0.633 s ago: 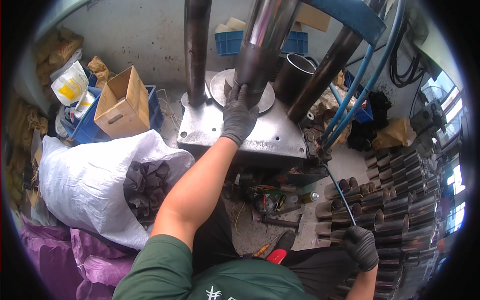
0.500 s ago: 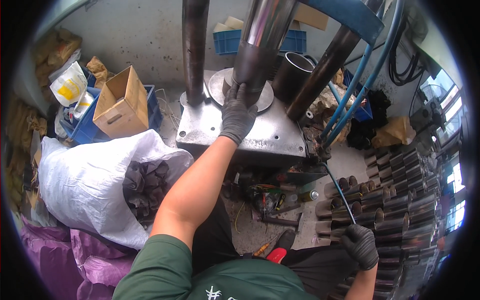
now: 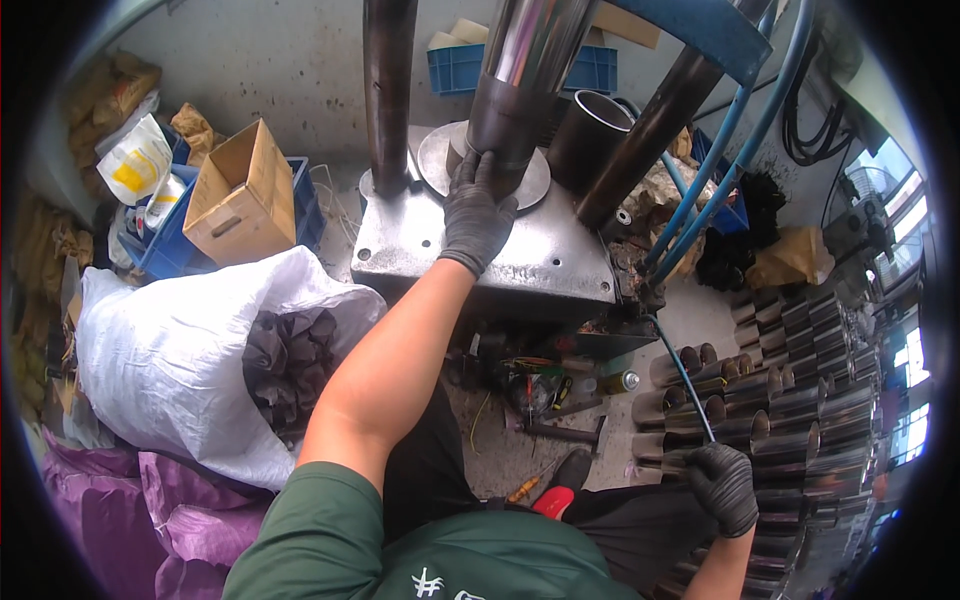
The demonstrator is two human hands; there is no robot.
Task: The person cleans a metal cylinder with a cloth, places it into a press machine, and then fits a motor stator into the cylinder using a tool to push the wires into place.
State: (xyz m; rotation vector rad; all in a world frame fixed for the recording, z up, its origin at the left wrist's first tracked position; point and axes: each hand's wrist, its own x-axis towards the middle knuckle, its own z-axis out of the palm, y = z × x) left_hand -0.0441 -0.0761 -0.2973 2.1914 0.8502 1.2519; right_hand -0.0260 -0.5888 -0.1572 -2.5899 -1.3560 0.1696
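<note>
My left hand (image 3: 478, 222), in a dark grey glove, reaches forward over the press. Its fingers are stretched out flat against a dark metal sleeve (image 3: 503, 135), thumb held off to the right. That sleeve stands on a round steel plate (image 3: 437, 165), and a shiny steel cylinder (image 3: 537, 45) rises above it; the contact between them is hard to make out. Under the plate lies the press's steel bed (image 3: 500, 250). At the lower right, my right hand (image 3: 722, 488), gloved alike, is closed round the end of a thin lever rod (image 3: 683, 378) running up to the press's side.
Dark posts (image 3: 388, 100) flank the cylinder, and a wide dark tube (image 3: 590, 140) stands behind right. Blue hoses (image 3: 720, 190) hang there. Many metal tubes (image 3: 790, 400) fill the right floor. A white sack (image 3: 180, 360) and a wooden box (image 3: 245, 205) are left; tools (image 3: 545, 395) lie below the bed.
The view has shifted slightly, with the press a little higher in it. Both hands keep their places on the sleeve and the lever rod.
</note>
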